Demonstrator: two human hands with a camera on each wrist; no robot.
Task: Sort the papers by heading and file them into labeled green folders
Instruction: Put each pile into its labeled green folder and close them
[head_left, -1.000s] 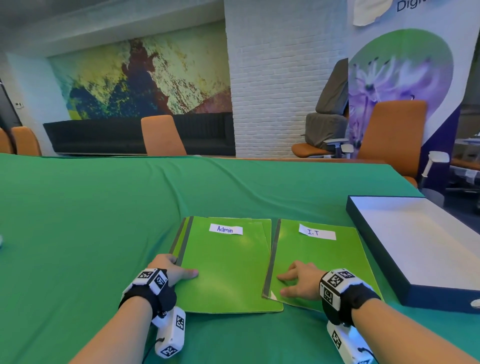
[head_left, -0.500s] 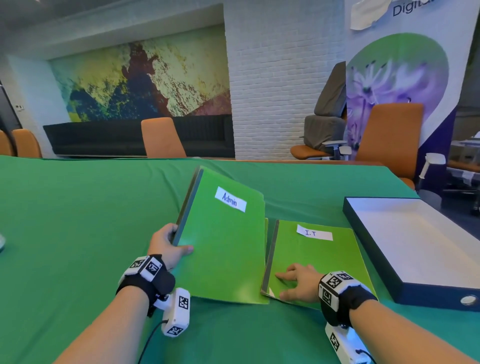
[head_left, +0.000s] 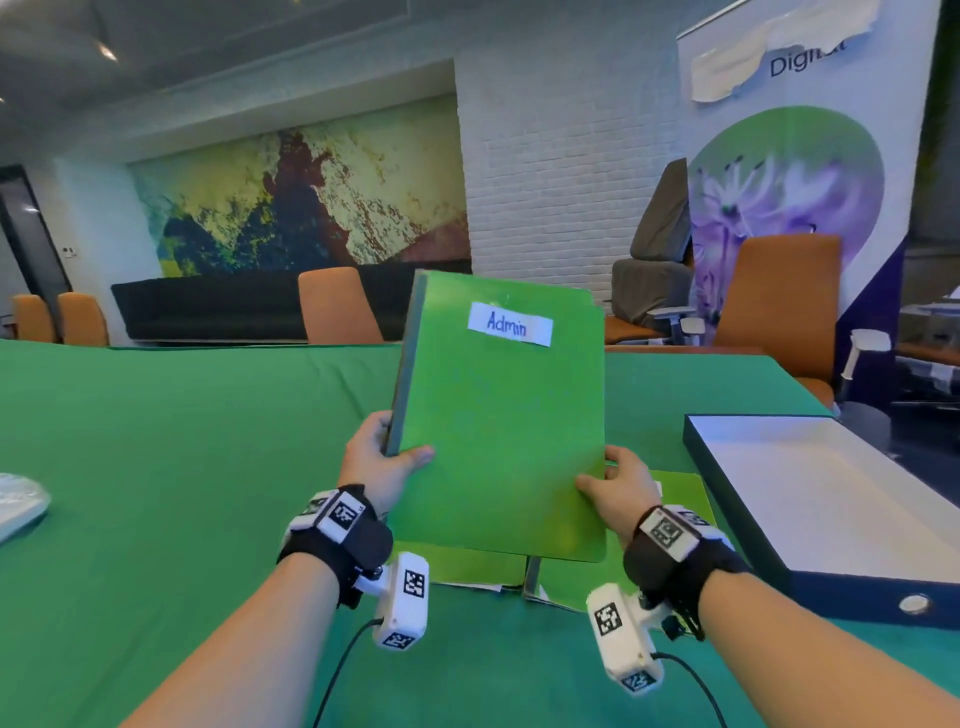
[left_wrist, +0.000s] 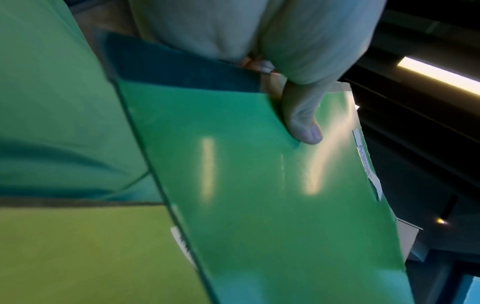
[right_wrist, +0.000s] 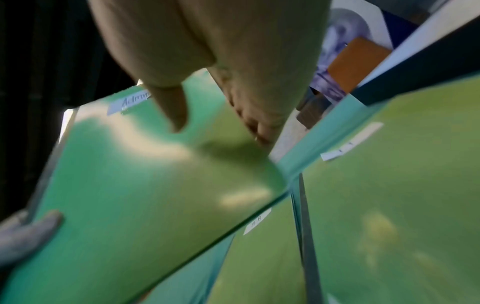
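Gripping the Admin folder (head_left: 501, 426) now lifted upright — left hand (head_left: 376, 462) joined by right hand (head_left: 615, 491); both grips clasp it.

Admin folder (head_left: 501, 431): smooth card w/ glossy sheen, paper label (head_left: 509, 323). Counter (head_left: 182, 441): matt green cloth, soft folds. Tray (head_left: 810, 499): smooth white inside, dark walls.

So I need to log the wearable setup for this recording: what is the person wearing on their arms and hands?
Both forearms are bare, with no sleeves or gloves. The left hand and right hand each have a black wrist strap topped with white blocks printed with black square marker patterns. Below each wrist hangs a white camera unit bearing similar markers, with a thin black cable trailing from it.
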